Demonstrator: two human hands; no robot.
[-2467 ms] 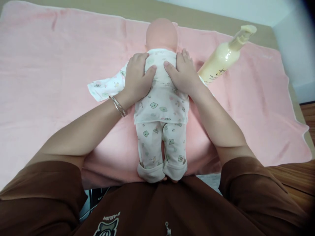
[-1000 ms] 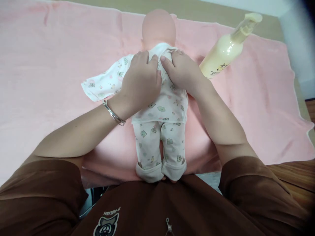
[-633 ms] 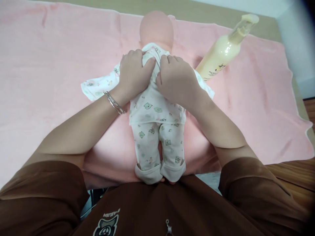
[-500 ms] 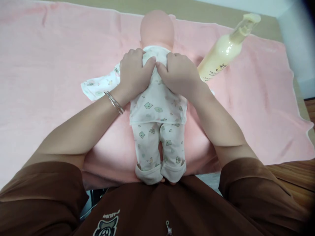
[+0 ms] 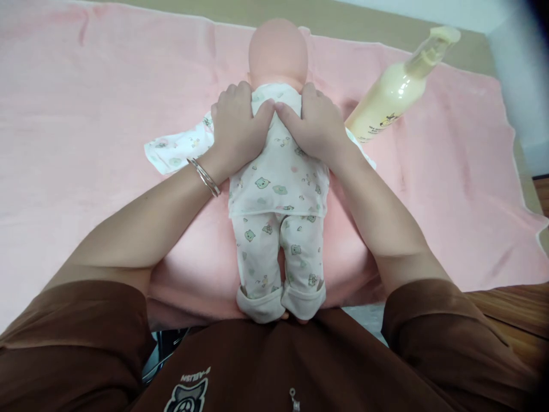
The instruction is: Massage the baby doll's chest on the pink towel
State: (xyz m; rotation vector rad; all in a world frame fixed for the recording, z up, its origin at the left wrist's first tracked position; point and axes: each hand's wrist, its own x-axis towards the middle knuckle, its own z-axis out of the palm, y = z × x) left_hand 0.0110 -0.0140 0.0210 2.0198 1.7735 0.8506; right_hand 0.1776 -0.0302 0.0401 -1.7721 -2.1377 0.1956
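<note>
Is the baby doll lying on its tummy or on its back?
On its tummy: the bald pink baby doll shows no face, only the back of its head.

Baby doll [image 5: 278, 189], face down, in white bear-print pajamas, on pink towel [image 5: 86, 143]

Fig.: The back of the doll [image 5: 278, 191] was hidden beneath the left hand [image 5: 238, 129] and right hand [image 5: 315, 123]; print on the pump bottle [image 5: 397, 86] was too small to read; the pink towel [image 5: 86, 171] ran past the left edge.

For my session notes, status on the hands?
Left hand and right hand flat on the baby doll, upper body. Pump bottle lying beside it on the pink towel.
</note>
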